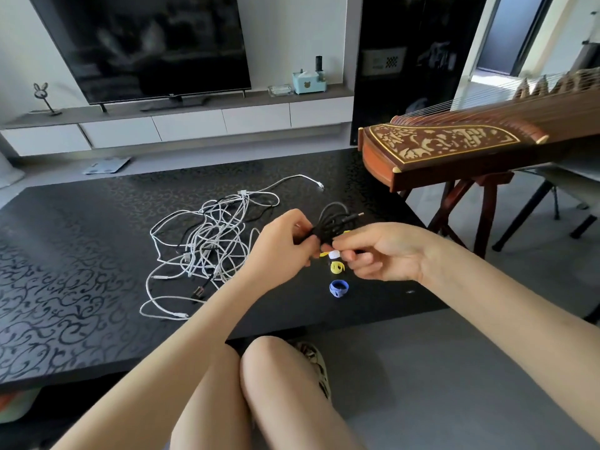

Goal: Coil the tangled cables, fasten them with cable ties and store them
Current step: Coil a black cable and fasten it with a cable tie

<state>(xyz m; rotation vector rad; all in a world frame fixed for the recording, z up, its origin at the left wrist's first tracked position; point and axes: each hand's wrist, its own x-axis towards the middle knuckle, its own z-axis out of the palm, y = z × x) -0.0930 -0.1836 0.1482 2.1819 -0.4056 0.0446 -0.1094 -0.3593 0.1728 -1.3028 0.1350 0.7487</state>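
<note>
Black cable (332,216) held over the patterned black table (65,254), television (139,43) beyond

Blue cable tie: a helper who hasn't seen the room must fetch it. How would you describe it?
On the black patterned table, right of the tangle of white cables, a few small rolled ties lie in a short row. The blue cable tie is the one nearest the table's front edge, just below a yellow tie, and the only blue one.
</note>
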